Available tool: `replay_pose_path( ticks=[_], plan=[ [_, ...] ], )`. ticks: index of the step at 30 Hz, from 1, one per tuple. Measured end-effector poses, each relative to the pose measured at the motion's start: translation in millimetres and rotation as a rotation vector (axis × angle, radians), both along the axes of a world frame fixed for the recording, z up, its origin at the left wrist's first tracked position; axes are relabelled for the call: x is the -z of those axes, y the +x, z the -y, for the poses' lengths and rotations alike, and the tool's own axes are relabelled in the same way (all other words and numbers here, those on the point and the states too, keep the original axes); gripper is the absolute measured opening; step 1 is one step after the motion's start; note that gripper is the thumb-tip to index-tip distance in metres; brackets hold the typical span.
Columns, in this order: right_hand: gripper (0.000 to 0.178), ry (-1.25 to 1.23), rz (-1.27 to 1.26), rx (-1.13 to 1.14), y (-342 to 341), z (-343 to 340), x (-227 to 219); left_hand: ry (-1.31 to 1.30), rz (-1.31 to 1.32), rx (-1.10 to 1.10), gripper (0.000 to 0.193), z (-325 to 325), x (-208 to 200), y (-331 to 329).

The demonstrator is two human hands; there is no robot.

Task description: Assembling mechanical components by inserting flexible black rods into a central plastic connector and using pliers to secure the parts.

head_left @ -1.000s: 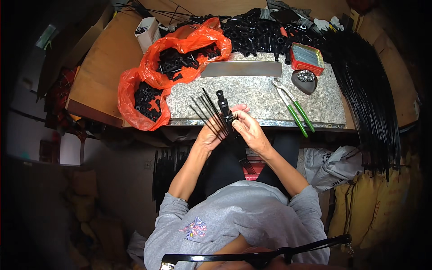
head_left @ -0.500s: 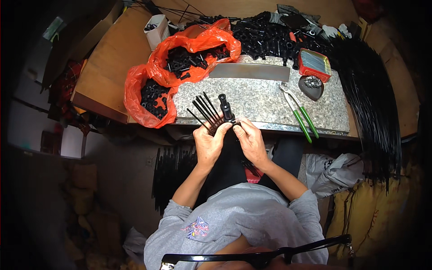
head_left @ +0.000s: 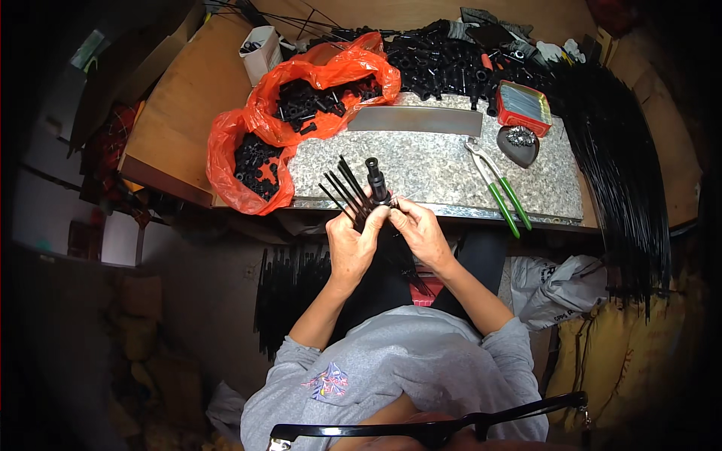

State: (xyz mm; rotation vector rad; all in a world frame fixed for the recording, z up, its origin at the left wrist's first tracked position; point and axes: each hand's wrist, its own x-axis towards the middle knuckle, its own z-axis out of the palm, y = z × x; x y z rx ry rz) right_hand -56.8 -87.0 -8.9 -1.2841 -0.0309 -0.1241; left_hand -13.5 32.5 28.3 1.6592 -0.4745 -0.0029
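Observation:
My left hand is closed around a black umbrella runner, a stepped plastic tube standing nearly upright over the table's near edge. Several thin black umbrella ribs fan out past its fingers to the left. My right hand meets it from the right, thumb and fingers pinched at the runner's lower collar. Whatever lies in that pinch is too small to make out. More dark rib ends hang below between the hands, over my lap.
Orange bags of small black parts stand left on the stone slab. A metal strip, green-handled pliers, a red tin of thin wires and a dark dish lie beyond. Long black rods droop at right.
The fanned ribs have shifted slightly and closed up near my left hand. My right hand has moved a little left, still at the collar. The runner stays in place.

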Motion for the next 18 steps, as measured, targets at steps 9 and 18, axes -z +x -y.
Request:
replay_pose_path(
  ticks=[9, 18],
  plan=[
    [0.027, 0.221, 0.107, -0.03, -1.5, -0.5, -3.2, -0.182, -0.145, 0.162, 0.02, -6.5, -11.2, 1.6],
    [0.014, 0.09, 0.155, 0.229, -2.9, -19.7, -5.4, -0.237, -0.188, 0.261, 0.036, -9.4, -9.8, 3.8]
  ],
)
